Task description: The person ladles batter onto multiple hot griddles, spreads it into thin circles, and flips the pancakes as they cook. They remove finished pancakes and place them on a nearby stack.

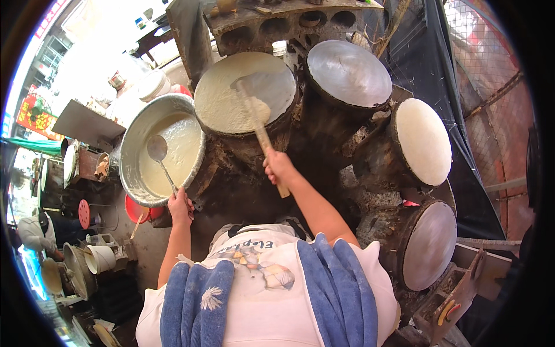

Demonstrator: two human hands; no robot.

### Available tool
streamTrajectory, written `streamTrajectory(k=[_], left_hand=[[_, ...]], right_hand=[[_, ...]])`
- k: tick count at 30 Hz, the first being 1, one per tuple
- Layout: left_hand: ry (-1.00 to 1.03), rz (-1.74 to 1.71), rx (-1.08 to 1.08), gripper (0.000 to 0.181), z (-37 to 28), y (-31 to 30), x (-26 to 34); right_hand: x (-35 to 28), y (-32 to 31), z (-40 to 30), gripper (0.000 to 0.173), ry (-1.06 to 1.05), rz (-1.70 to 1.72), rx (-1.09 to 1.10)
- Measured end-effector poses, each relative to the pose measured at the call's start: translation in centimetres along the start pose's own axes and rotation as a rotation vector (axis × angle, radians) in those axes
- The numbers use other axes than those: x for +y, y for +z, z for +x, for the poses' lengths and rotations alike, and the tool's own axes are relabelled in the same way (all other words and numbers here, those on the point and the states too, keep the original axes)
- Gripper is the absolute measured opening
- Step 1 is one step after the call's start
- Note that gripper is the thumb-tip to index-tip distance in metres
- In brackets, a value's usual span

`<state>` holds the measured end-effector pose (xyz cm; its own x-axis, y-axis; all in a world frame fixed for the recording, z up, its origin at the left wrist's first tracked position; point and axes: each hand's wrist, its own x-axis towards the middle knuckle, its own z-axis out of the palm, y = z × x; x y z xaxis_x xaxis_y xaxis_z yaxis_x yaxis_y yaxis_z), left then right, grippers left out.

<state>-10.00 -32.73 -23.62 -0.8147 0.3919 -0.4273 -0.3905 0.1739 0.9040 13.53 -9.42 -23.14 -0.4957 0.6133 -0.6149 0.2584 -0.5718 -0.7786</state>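
My left hand [180, 207] grips the handle of a metal ladle [157, 148], whose bowl is over the pale batter [169, 169] in a large metal basin [125, 145]. In my right hand [279, 167] is a wooden spreader [262, 132]. Its head rests on a round griddle [277, 84] straight ahead. Batter [221, 102] coats the left and front of that griddle, with a thicker heap [259, 110] beside the spreader's shaft. The griddle's right part shows bare grey metal.
Right of me stand a bare griddle [349, 73], one covered by a white sheet of batter [422, 141], and another grey griddle [429, 246]. A red bucket [134, 209] sits below the basin. Another person [37, 232] is at far left. A perforated block shelf [288, 26] stands behind.
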Motion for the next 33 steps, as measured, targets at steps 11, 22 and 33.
streamTrajectory(k=[11,22,33], left_hand=[[0.012,-0.041,0.073,0.020,-2.4,3.8,0.3],[0.025,-0.053,0.128,0.020,-3.5,7.1,0.3],[-0.003,-0.065,0.172,0.021,-4.1,9.6,0.4]], right_hand=[[-2.5,-6.2,1.7,0.051,-0.028,-0.172,0.012],[-5.7,-10.9,3.8,0.060,-0.116,-0.481,0.018],[-8.9,-13.7,7.7,0.058,-0.198,-0.824,0.004]])
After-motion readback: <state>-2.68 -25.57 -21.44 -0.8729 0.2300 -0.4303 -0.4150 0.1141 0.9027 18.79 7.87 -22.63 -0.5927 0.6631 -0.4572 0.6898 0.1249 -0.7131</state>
